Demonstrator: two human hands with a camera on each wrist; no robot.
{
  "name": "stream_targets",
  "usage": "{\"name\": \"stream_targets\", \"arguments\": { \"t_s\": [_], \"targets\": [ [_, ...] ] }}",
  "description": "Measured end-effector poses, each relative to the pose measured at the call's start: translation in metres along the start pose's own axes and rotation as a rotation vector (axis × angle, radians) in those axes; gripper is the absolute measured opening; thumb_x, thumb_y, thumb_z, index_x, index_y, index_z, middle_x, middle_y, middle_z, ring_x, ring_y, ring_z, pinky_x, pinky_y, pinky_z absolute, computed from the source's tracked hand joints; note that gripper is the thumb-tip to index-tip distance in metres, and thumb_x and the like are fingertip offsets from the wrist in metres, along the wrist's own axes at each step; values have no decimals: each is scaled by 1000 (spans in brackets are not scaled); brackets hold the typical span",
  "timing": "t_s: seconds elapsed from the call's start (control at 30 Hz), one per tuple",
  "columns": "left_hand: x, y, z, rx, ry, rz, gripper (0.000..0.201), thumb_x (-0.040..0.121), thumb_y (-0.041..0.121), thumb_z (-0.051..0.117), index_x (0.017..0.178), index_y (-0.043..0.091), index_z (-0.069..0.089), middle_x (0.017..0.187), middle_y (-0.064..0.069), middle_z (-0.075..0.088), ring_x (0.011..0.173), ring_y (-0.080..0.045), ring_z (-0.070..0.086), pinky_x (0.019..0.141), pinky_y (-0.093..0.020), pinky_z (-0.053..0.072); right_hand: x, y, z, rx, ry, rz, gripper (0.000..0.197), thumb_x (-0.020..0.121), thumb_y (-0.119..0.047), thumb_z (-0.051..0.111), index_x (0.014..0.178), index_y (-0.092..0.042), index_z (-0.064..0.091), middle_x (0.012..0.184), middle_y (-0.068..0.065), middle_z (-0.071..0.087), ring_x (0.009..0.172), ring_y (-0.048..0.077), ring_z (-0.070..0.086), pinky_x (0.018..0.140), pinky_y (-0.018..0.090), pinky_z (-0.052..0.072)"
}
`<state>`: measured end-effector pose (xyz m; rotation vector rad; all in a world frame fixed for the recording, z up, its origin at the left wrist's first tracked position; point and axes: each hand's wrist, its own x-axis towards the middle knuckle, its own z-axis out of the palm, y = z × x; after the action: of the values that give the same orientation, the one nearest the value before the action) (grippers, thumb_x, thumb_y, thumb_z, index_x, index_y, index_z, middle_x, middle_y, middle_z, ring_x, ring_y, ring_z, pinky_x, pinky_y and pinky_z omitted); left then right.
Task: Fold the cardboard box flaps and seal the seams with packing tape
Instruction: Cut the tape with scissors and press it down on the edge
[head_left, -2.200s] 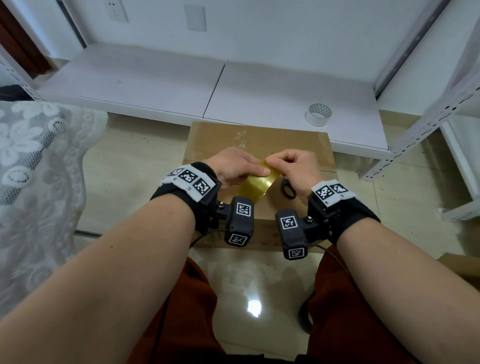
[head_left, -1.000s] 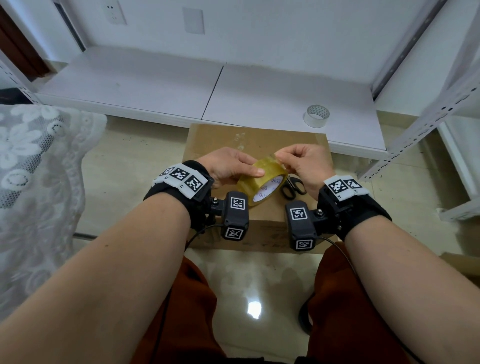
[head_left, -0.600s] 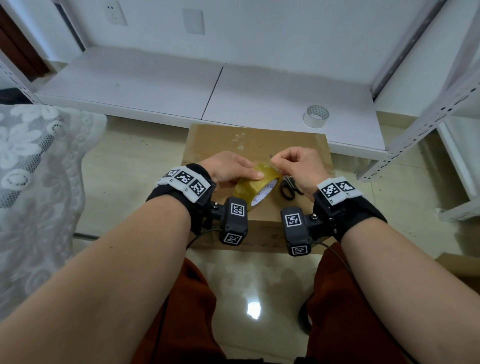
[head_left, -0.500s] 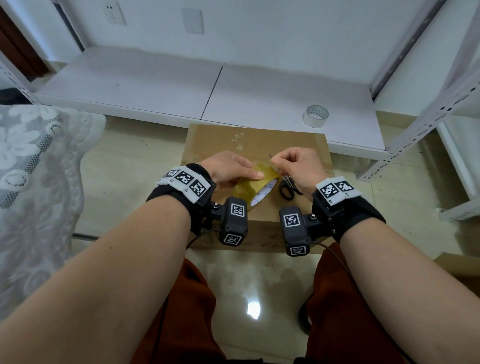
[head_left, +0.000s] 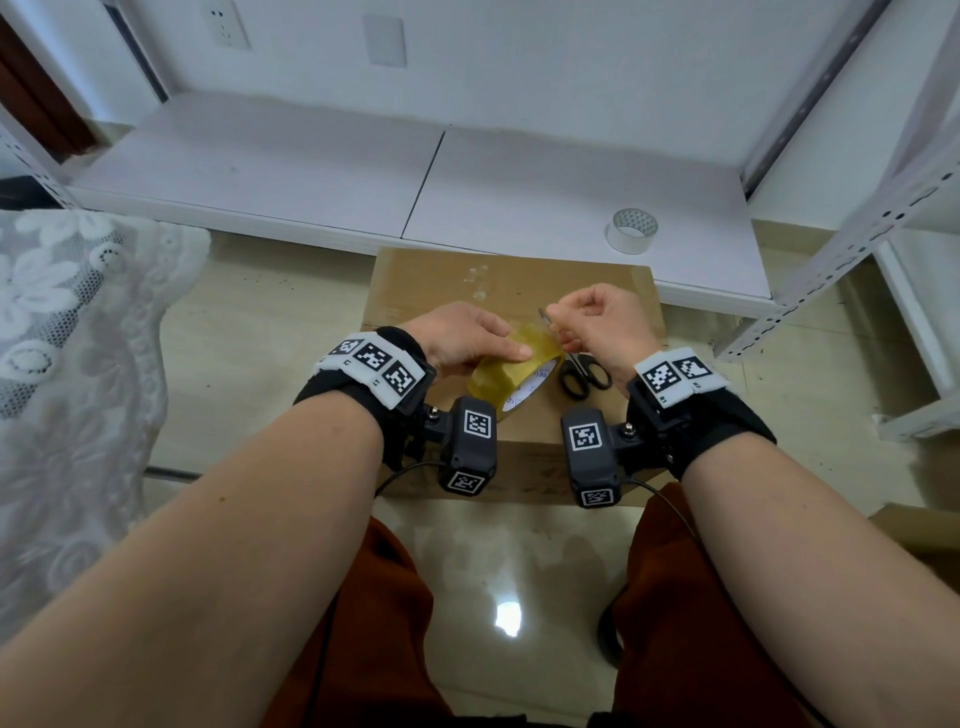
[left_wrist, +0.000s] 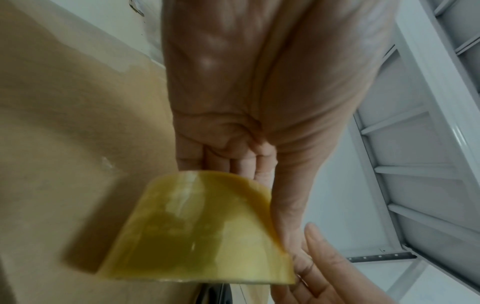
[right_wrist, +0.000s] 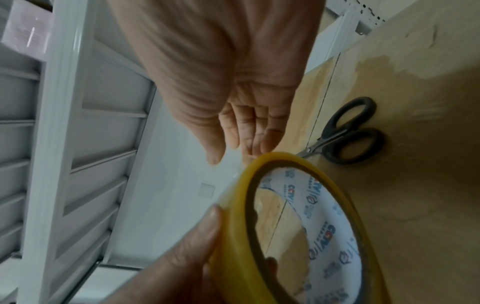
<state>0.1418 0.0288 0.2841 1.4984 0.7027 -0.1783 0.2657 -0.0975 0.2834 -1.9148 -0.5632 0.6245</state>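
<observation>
While the left hand (head_left: 462, 338) grips the yellowish tape roll (head_left: 511, 371) just above the closed cardboard box (head_left: 431, 280), the right hand (head_left: 602, 325) pinches at its rim — apparently picking up the free end. Scissors (head_left: 582, 371) lie on the box beside the roll — likely for cutting.

Cardboard box (head_left: 447, 283) on floor (head_left: 270, 322), before low shelf (head_left: 311, 171). Tape roll (head_left: 511, 371) above box top, between both hands; scissors (head_left: 584, 371) on box, just right. Second roll (head_left: 631, 231) on shelf, behind.
</observation>
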Motion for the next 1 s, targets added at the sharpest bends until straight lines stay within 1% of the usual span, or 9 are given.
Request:
{"name": "stream_targets", "arguments": {
  "t_s": [0.07,0.17,0.23,0.37,0.5,0.67,0.77,0.87,1.0],
  "targets": [
    [1,0,0,-4,13,2,10,80,10,74,87,10,67,82,-7,69,74,-19,65,77,-33,55,0,0,3,-53,61,-35,16,93,-9,56,108,-5,56,85,10,65,63,16,61,64,29,57],
    [1,-1,0,14,17,-7,18,77,11,76,92,9,66,87,-9,68,80,-23,64,89,-41,52,2,1,0,-143,154,-72,22,96,-2,46,115,-10,54,101,3,57,65,12,62,60,20,55],
    [1,-2,-2,19,26,-14,24,76,12,77,96,8,65,89,-10,68,83,-25,64,92,-43,51,5,1,-4,-166,146,-30,17,97,-6,47,107,-7,60,96,5,60,66,13,61,61,21,54],
    [1,-1,-1,18,23,-11,18,76,12,77,91,9,66,86,-9,68,83,-25,63,93,-43,50,3,4,-7,-81,-69,137,24,91,-23,61,74,-7,66,67,4,61,59,14,54,56,23,45],
    [0,0,0,15,23,-4,12,78,10,76,83,11,66,84,-8,68,82,-24,63,92,-43,51,2,5,-6,-69,-89,142,8,82,-12,73,75,-7,70,75,6,67,65,14,59,64,25,52],
    [-1,0,-2,-16,-10,-13,10,81,11,72,88,10,65,86,-8,68,83,-23,64,88,-40,53,2,6,-6,13,-115,183,16,81,-9,72,66,-12,69,74,8,67,67,19,60,72,36,52],
    [-3,2,-2,-80,-32,-9,6,86,9,67,91,9,64,82,-7,68,73,-17,65,72,-30,57,0,3,-7,240,-138,244,14,84,0,66,71,-5,63,73,9,62,62,17,54,60,25,50],
    [-3,4,-1,-128,-24,-3,5,88,9,64,92,8,63,82,-6,67,73,-16,64,74,-31,56,-3,-3,-9,432,-168,295,13,87,4,59,76,-2,58,75,10,60,58,15,49,47,18,49],
    [-3,5,-3,-154,-8,-17,3,88,9,64,86,10,62,77,-4,68,70,-14,65,73,-31,57,1,0,-17,633,-139,346,10,89,0,58,79,-4,58,78,8,59,66,14,56,62,21,53]
  ]
}}
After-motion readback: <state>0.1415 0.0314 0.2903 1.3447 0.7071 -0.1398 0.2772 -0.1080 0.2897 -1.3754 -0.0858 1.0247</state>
